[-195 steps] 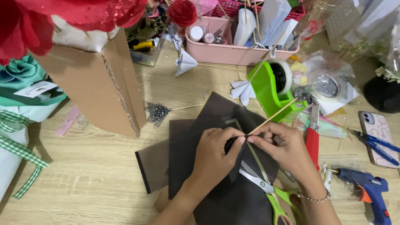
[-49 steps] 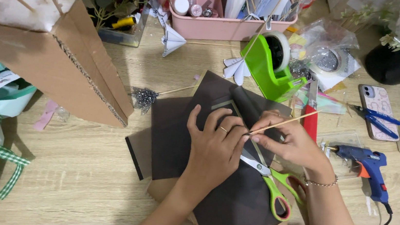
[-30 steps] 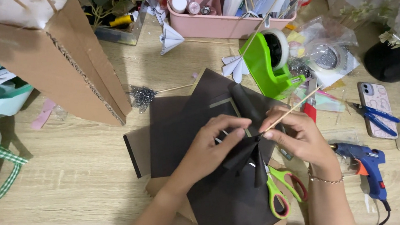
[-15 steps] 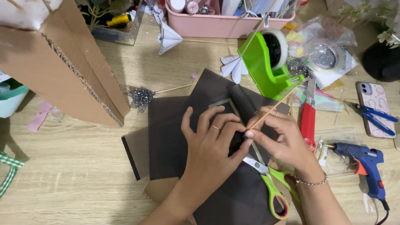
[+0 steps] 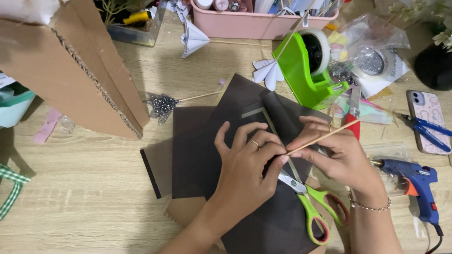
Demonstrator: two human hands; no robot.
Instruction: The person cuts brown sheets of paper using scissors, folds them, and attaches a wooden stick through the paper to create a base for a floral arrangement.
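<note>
My left hand [image 5: 246,166] and my right hand [image 5: 336,152] meet over dark brown paper sheets [image 5: 206,151] on a wooden table. Their fingertips pinch together at one end of a thin wooden stick [image 5: 323,137], which slants up to the right. A small dark piece seems pressed between the fingers at the stick's end, though I cannot make it out clearly. Green-handled scissors [image 5: 314,207] lie on the brown paper just under my right hand.
A green tape dispenser [image 5: 308,66] and a pink bin [image 5: 243,20] stand behind. A large cardboard box [image 5: 65,59] rises at left. A blue glue gun [image 5: 417,186], phone [image 5: 424,119] and blue snips [image 5: 430,129] lie right. A glittery pick [image 5: 163,104] lies by the box.
My hands have stayed over the brown paper working at the stick's end. A second ago a dark folded piece stood up between my fingers; now it is pressed down and hidden.
</note>
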